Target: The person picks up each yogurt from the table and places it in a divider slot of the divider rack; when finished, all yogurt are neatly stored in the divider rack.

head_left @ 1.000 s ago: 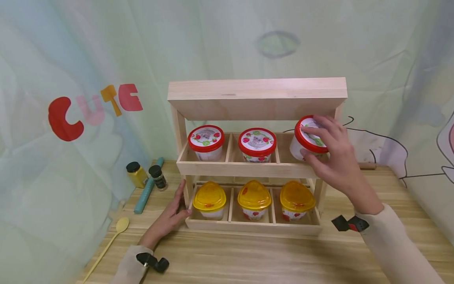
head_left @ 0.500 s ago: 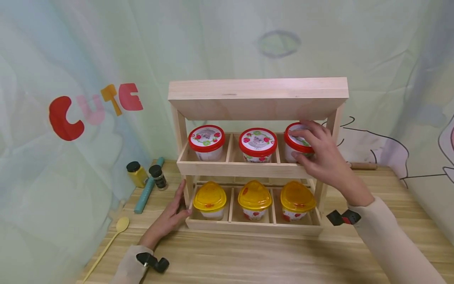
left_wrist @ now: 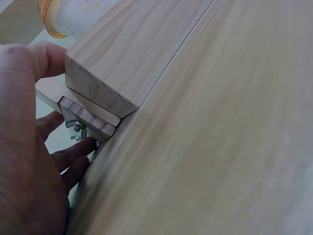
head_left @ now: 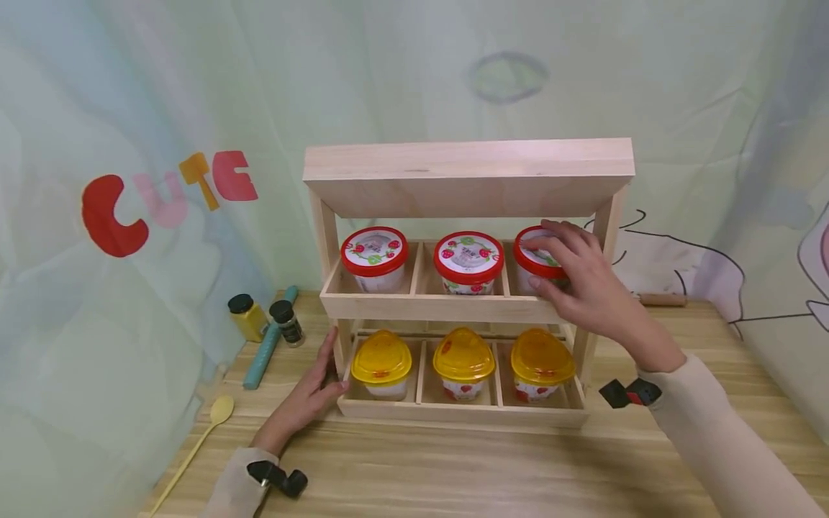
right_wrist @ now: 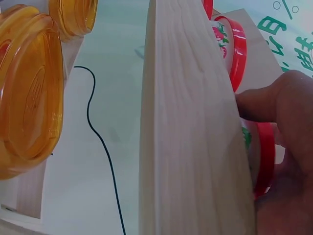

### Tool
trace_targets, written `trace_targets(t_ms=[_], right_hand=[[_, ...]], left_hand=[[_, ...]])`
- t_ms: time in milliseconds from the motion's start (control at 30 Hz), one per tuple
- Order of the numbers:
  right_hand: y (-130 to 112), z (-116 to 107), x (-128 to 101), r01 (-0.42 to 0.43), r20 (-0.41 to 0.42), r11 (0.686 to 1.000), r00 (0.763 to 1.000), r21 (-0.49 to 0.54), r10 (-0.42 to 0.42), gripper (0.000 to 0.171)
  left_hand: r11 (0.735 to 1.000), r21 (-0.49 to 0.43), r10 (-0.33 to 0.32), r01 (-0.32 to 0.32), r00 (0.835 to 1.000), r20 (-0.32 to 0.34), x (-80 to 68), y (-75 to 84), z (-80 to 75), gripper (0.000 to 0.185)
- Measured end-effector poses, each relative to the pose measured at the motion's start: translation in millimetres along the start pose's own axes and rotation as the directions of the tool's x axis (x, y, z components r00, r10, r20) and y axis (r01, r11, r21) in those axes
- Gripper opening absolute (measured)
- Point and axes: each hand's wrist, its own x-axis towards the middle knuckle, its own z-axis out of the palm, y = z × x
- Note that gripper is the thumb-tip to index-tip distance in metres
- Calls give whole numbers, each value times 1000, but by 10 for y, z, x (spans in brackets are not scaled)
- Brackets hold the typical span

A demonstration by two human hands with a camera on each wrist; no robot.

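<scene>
A two-tier wooden rack (head_left: 447, 309) stands on the table. My right hand (head_left: 586, 280) grips a white tub (head_left: 539, 253) with a red-rimmed lid in the upper tier's right compartment, fingers across the lid and thumb at its front side, hiding part of it. A matching strawberry-print tub (head_left: 468, 257) sits in the middle compartment, and another tub (head_left: 374, 253) in the left one. My left hand (head_left: 307, 399) rests against the rack's lower left side; in the left wrist view its thumb touches the tray corner (left_wrist: 102, 78), fingers near a wing nut (left_wrist: 78, 126).
Yellow-lidded cups (head_left: 463, 363) fill the lower tier's three compartments. Left of the rack are a yellow jar (head_left: 248, 316), a black-capped shaker (head_left: 286, 324), a teal stick (head_left: 264, 356) and a yellow spoon (head_left: 220, 411). A wooden handle (head_left: 663, 300) lies behind at right.
My right hand has moved left and slightly down with the red-rimmed tub, which was tilted one second ago and now sits level in the right compartment. My left hand has stayed put.
</scene>
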Motion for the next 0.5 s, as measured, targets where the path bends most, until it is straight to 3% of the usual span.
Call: trace_targets(t_ms=[100,300,400,500], right_hand=[[-12,-64,-92,-26,-4,1000,1000,4,26,62],[-40,-207,-319,-8,-61,1000,998,-16,7,76],[-24,-247,-450,3,-110,999,994,-36,-7,73],[36,-271,-594,14,-157,999,987,-48,-22,71]], left_hand=[[999,48,19,-20,1000,10,14,-11,-10,100],[994,81,-75,70,996,57,70,369,-74,101],[980,163,-126,113,990,70,51,471,-151,98],[945,313,-131,96,987,92,37,546,-261,90]])
